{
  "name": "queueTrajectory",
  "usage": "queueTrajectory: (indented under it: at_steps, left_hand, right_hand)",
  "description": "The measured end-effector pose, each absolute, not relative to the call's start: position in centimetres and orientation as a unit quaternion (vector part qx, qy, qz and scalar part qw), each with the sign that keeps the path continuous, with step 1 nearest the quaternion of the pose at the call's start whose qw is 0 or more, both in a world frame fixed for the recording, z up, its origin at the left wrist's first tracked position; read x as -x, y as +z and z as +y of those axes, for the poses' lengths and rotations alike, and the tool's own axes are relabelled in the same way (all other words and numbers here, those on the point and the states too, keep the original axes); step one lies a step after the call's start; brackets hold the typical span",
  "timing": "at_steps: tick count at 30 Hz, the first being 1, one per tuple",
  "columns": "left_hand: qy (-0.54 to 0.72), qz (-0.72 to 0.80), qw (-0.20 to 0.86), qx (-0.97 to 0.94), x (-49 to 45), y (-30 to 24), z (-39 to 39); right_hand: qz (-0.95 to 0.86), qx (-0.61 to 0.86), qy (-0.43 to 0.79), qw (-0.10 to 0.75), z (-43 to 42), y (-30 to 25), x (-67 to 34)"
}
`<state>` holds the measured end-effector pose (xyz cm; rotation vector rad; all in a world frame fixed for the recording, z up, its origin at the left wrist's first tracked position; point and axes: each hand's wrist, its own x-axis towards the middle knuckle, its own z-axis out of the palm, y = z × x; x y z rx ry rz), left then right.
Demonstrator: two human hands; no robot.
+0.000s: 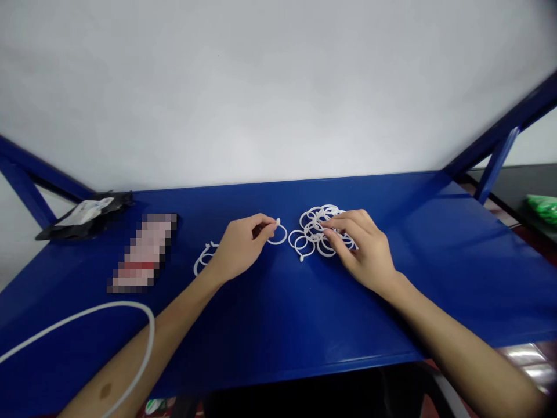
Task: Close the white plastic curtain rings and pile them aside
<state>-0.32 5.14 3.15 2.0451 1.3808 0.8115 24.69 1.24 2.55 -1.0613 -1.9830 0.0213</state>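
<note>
My left hand rests on the blue table and pinches a white plastic ring by its small tab, fingers closed. To its left lie a few more white rings, partly hidden by the hand. My right hand lies over a pile of several white rings, its fingers curled and pressed onto the rings at the pile's right side.
A black pouch with a white label lies at the table's far left corner. Beside it is a blurred-out flat item. A white tube curves across the near left. Blue frame struts rise at both sides.
</note>
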Motion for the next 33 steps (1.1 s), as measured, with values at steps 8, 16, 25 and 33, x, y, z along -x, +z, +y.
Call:
queueTrajectory:
  at_steps: [8,16,25,33]
  left_hand:
    - [0.236,0.493,0.181,-0.817,-3.1,1.8,9.0]
    - [0.249,0.478,0.164,-0.826,-3.9,0.6,9.8]
    - [0.200,0.512,0.133,-0.825,4.0,3.9,10.3]
    - [0.090,0.503,0.179,-0.841,11.9,2.6,8.3]
  right_hand:
    - [-0.791,0.440,0.018,0.424,1.2,2.7,-24.8]
    - [-0.789,0.449,0.029,0.419,1.3,3.1,-24.8]
    - [-0.800,0.427,0.035,0.421,0.8,3.6,-24.4]
    - [-0.816,0.414,0.036,0.402,0.7,3.0,-24.1]
